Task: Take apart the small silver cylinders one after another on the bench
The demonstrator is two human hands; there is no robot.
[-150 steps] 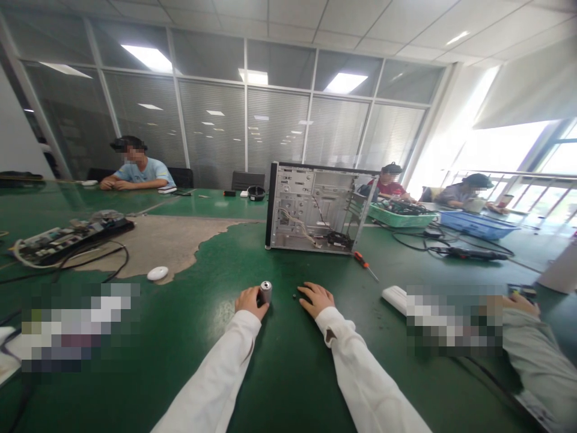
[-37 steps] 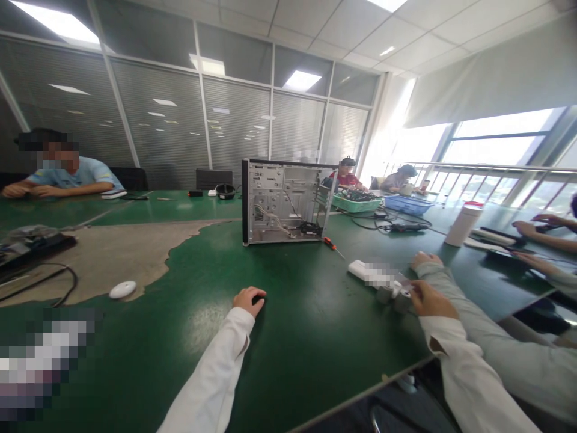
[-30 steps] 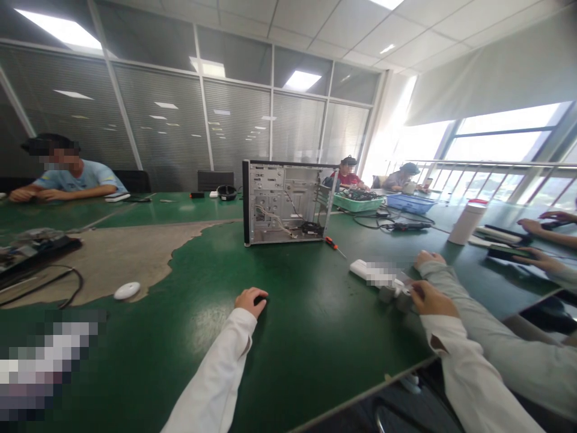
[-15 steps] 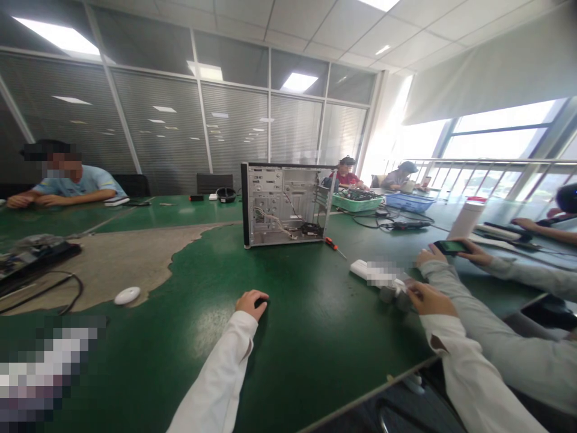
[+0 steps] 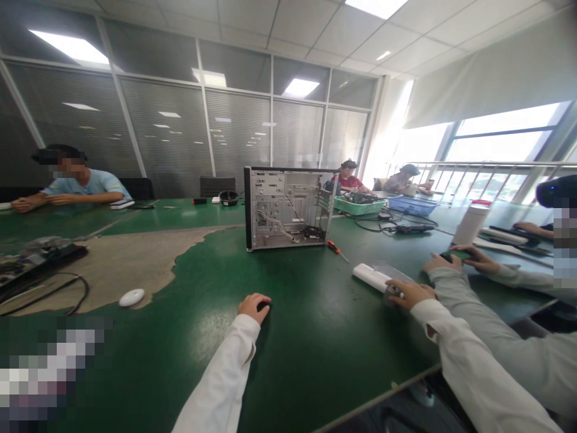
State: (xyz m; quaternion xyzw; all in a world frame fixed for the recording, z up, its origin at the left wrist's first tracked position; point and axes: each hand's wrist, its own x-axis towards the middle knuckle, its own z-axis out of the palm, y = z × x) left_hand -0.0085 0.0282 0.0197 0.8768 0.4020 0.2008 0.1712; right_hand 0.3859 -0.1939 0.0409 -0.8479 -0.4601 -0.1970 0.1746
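Note:
My left hand (image 5: pixel 253 308) rests on the green table (image 5: pixel 306 337) with its fingers curled. A dark spot shows between thumb and fingers, and I cannot make out whether it is an object or a shadow. My right hand (image 5: pixel 410 293) has its fingers closed around a small grey round thing (image 5: pixel 391 296), partly hidden. This is at the near end of a long white box (image 5: pixel 369 278). Further off stands an open computer case (image 5: pixel 291 207), its side panel off and its bay and loose cables showing. An orange-handled screwdriver (image 5: pixel 333 247) lies by its right corner.
Close on my right, a co-worker's grey sleeves (image 5: pixel 469 313) reach over the table, a green-screened device in the hands. Beyond are a white bottle (image 5: pixel 471 224), a green basket (image 5: pixel 360 207) and a blue basket (image 5: pixel 412 205). A white oval object (image 5: pixel 131 297) lies on the left.
My right hand has moved left and forward, over the grey things at the end of the white box. My left hand keeps its place. The co-worker's device has tilted flatter.

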